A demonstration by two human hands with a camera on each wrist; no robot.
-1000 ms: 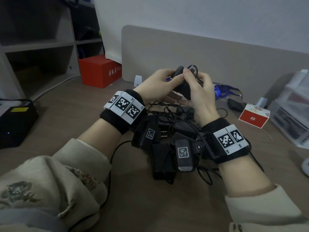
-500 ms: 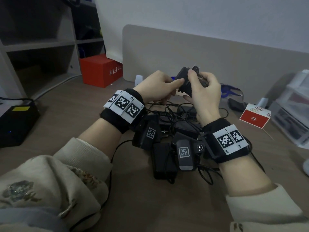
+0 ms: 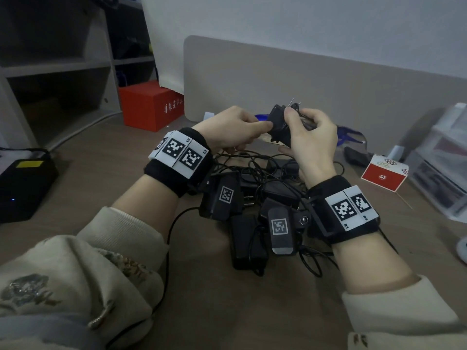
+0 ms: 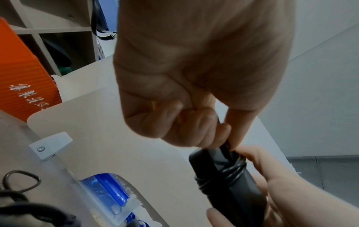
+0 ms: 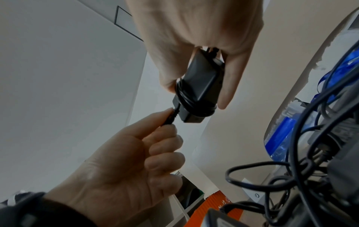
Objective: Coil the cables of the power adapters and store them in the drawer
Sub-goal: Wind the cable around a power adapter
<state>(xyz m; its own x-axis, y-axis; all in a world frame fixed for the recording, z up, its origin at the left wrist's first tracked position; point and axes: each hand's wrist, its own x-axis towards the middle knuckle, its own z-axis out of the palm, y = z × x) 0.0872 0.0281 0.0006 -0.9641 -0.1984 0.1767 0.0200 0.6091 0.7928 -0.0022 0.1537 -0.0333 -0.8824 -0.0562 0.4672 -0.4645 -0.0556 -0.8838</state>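
A black power adapter (image 3: 278, 122) is held above the desk, its cable (image 5: 186, 98) wound in several turns around its body. My right hand (image 3: 310, 137) grips the adapter's body (image 5: 202, 83) between thumb and fingers. My left hand (image 3: 240, 130) pinches the cable's end (image 5: 169, 118) right beside the adapter (image 4: 223, 176). Below the hands a pile of black adapters with tangled cables (image 3: 255, 198) lies on the desk. A clear plastic drawer unit (image 3: 444, 170) stands at the right edge.
A beige divider panel (image 3: 328, 84) closes off the back of the desk. A red box (image 3: 151, 107) stands at the back left and a black device (image 3: 22, 183) at the left. A small red-and-white box (image 3: 382, 173) and a blue bag (image 3: 348, 132) lie to the right.
Both hands have shifted their grip on the adapter and it has tipped slightly. The loose cable loop above it is smaller now.
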